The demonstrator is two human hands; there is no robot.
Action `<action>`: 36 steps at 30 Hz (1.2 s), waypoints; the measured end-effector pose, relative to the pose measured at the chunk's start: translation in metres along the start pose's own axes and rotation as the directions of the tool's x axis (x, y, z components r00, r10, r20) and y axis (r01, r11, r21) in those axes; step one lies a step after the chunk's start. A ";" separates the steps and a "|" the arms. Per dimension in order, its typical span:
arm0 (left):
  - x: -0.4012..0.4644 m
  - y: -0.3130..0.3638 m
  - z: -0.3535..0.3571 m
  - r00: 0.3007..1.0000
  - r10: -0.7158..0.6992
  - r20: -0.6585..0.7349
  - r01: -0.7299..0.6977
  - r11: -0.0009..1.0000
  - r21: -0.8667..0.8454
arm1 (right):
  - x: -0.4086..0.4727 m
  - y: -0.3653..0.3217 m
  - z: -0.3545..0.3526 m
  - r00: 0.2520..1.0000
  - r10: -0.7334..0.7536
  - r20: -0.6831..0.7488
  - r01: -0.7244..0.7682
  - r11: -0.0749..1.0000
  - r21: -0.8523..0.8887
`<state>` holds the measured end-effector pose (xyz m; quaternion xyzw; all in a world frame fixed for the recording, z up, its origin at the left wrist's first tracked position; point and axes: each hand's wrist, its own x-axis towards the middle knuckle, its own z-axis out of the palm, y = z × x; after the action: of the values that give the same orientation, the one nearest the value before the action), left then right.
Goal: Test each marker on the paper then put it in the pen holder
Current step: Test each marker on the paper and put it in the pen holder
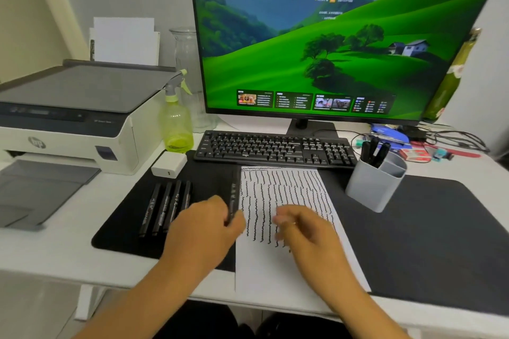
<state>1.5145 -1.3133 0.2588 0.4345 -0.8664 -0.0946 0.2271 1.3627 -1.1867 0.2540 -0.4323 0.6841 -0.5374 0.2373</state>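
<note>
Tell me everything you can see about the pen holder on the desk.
The pen holder is a pale grey cup, plastic by its look, with an inner divider. It stands upright, seeming to tilt in this wide view, on the black desk mat, right of the paper and just in front of the keyboard. Three black markers stick out of it. Neither hand touches it.

At lower centre of the frame my white paper (286, 270) is covered in rows of black wavy lines. To its left, black markers (165, 206) with white lettering lie on my black desk mat (429, 234). The pen holder (371, 187) at centre right is pale grey. A yellow-green spray bottle (176, 124) stands at centre left, beside the white and dark grey printer (68, 115).
</note>
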 end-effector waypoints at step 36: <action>-0.033 0.012 -0.044 0.622 0.601 0.502 -0.483 0.799 -0.358 | -0.030 0.010 -0.051 0.941 -0.336 0.047 0.246 0.769 0.590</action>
<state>1.5441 -1.2783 0.2910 0.0760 -0.9694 -0.2334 0.0026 1.3345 -1.1340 0.2558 -0.4799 0.3940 -0.7151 0.3211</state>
